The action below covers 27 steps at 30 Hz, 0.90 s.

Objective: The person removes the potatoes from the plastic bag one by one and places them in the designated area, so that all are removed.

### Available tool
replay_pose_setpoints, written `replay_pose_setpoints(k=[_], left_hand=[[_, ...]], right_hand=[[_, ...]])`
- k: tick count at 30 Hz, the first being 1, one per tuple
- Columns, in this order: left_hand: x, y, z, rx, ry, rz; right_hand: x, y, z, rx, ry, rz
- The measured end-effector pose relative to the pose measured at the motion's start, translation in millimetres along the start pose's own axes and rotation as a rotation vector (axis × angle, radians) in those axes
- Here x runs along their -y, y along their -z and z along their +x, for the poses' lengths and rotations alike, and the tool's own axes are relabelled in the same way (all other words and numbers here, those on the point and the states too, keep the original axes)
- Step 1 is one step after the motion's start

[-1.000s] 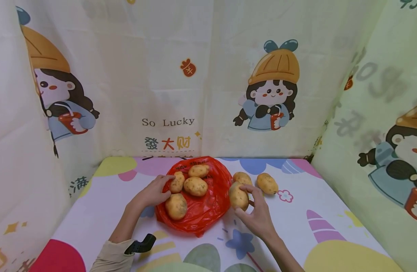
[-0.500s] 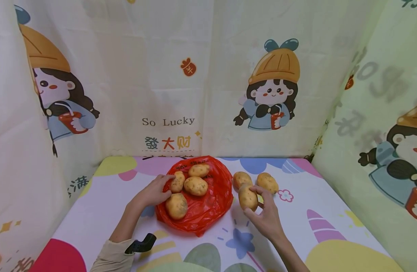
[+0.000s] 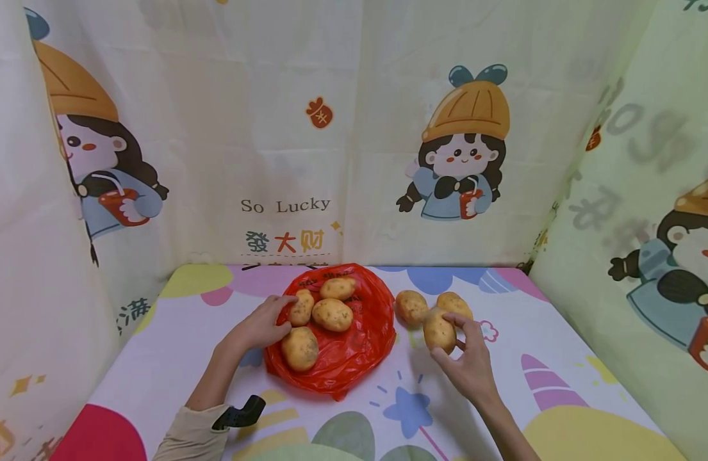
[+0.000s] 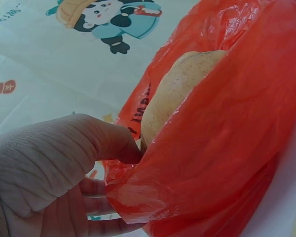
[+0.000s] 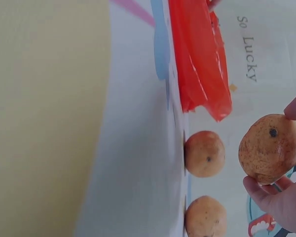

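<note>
A red plastic bag (image 3: 362, 349), its mouth spread wide, lies on the table with several potatoes (image 3: 332, 315) in it. At the bag's left rim my left hand (image 3: 263, 325) grips the plastic; in the left wrist view the thumb (image 4: 121, 143) is inside, beside a potato (image 4: 175, 91), and the other fingers are outside. To the right of the bag, my right hand (image 3: 468, 362) holds one potato (image 3: 439, 331) between thumb and fingers. The right wrist view shows this held potato (image 5: 270, 148) raised above table level, a dark spot on its skin.
Two more potatoes lie on the table right of the bag, one potato (image 3: 411, 307) near its edge and another potato (image 3: 456, 303) partly behind the held one. A patterned cloth (image 3: 480, 416) covers the table. Printed curtains (image 3: 365, 160) stand behind and at both sides.
My right hand has moved to the right with its potato, from beside the bag's right edge to in front of the right loose potato. The left hand stays at the bag's rim.
</note>
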<state>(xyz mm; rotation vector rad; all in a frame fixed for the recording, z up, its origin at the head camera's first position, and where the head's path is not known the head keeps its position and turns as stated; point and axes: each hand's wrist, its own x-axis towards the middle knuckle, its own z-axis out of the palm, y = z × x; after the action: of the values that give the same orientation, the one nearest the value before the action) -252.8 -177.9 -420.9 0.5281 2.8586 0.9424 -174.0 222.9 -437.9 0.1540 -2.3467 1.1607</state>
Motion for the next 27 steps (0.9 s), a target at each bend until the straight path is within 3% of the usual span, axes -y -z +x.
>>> replay_pose_setpoints(k=[8, 27], left_hand=[[-0.7, 0.3, 0.2, 0.002, 0.007, -0.003], [0.6, 0.6, -0.7, -0.007, -0.008, 0.003]], right_hand=[[-8, 10, 4.4, -0.052, 0.017, -0.02], [-28, 33, 15.1, -0.121, -0.082, -0.05]])
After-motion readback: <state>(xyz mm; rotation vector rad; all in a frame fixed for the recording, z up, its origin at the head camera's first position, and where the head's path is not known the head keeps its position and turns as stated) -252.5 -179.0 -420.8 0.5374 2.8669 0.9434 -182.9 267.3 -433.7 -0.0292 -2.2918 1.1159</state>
